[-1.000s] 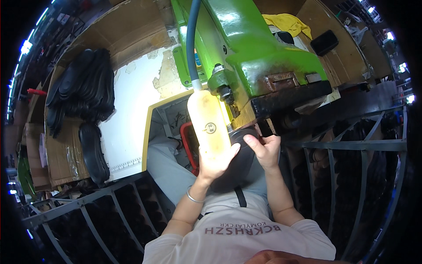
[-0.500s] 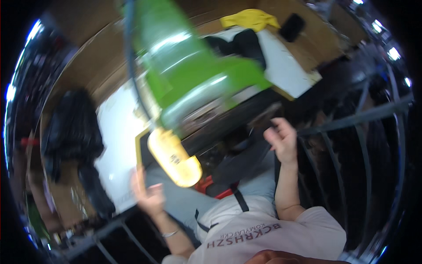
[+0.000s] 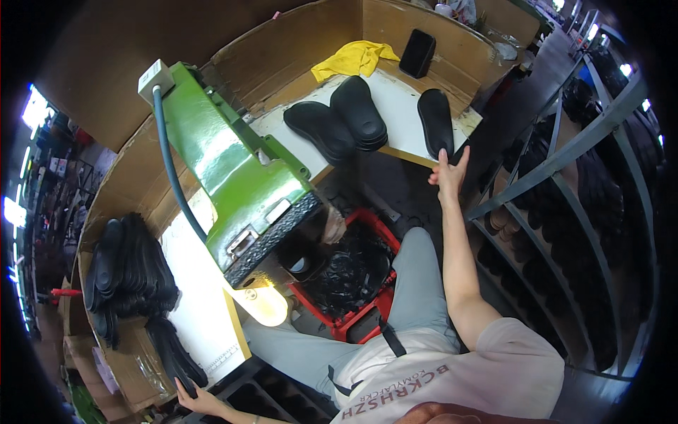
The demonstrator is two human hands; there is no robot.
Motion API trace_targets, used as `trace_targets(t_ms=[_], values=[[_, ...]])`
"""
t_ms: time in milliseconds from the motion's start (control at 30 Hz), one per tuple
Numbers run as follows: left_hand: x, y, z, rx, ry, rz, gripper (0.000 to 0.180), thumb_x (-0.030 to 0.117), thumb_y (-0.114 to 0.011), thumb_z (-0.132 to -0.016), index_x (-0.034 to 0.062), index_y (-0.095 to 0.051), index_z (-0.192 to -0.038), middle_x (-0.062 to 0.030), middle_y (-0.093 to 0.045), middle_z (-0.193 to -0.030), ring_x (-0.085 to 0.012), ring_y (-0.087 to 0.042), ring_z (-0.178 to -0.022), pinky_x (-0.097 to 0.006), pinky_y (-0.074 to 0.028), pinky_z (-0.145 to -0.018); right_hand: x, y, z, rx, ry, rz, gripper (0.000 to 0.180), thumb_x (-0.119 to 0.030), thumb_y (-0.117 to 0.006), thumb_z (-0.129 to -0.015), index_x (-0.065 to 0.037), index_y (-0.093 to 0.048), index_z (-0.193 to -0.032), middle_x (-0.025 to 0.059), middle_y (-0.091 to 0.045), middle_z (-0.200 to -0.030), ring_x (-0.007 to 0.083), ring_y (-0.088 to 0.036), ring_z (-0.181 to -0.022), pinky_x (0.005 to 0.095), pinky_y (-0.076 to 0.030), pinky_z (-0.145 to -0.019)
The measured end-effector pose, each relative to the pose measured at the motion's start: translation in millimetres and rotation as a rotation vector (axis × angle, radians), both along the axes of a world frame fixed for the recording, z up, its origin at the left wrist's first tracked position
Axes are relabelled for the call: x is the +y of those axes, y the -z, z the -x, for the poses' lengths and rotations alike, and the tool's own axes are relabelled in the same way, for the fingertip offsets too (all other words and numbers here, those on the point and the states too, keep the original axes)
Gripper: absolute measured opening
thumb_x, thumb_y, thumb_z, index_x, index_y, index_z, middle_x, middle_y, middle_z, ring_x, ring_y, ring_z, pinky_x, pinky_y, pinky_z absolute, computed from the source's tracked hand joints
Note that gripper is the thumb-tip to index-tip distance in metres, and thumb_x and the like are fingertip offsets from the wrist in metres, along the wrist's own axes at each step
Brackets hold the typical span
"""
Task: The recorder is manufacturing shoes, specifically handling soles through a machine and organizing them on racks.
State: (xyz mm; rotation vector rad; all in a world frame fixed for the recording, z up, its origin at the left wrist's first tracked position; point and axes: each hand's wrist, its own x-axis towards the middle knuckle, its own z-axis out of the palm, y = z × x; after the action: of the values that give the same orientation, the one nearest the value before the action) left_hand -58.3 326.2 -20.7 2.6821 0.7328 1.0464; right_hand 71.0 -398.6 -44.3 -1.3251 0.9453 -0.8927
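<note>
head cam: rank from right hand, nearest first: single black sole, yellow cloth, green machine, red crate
From the right hand:
1. Single black sole, at the fingertips, on the white table.
2. Red crate, below-left, at the knees.
3. Yellow cloth, table's far corner; too close to call with crate.
4. Green machine, far left.

The right hand reaches up to the white table's edge, fingers spread, touching the end of a lone black sole. Two stacks of soles lie just left of it — a yellow cloth behind them. The left hand rests low at the left bench, on a bundle of soles. Between the arms stands a green machine above a red crate.
</note>
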Motion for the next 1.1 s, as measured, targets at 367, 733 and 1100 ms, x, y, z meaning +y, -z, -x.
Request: trace_targets(t_ms=[367,733,1100], values=[[-241.3,-40.9,-58.2,0.215,1.288,0.865,0.034,-0.012,-0.053,-0.048,0.0004,-0.066,-0.076,-0.0202,-0.062,-0.105,-0.0325,-0.059,-0.099,-0.036,-0.045,-0.087,184.0,12.0,114.0,-0.021,-1.230,-0.828,0.066,-0.012,-0.067,-0.083,0.005,-0.032,-0.135,0.0169,-0.052,-0.121,0.0233,-0.057,-0.106,0.0348,-0.047,-0.091],[-353.7,11.9,-47.0,0.236,1.070,1.754,0.025,0.006,-0.062,-0.084,-0.0032,-0.057,-0.107,-0.0074,-0.062,-0.094,-0.0134,-0.059,-0.085,-0.026,-0.050,-0.074,175.7,37.2,197.9,0.211,-1.086,-0.601,0.042,0.005,-0.077,-0.058,0.002,-0.062,-0.097,0.0075,-0.064,-0.094,0.0147,-0.060,-0.087,0.0280,-0.047,-0.082],[-375.5,-14.0,-66.5,0.176,1.038,1.310,0.006,0.003,-0.067,-0.081,-0.0013,-0.064,-0.085,0.0015,-0.060,-0.071,-0.0031,-0.050,-0.061,-0.018,-0.040,-0.055,175.6,7.6,196.8,0.075,-1.127,-0.599,0.063,0.004,-0.076,-0.059,0.006,-0.052,-0.117,0.0110,-0.059,-0.111,0.0201,-0.057,-0.102,0.0315,-0.044,-0.092]])
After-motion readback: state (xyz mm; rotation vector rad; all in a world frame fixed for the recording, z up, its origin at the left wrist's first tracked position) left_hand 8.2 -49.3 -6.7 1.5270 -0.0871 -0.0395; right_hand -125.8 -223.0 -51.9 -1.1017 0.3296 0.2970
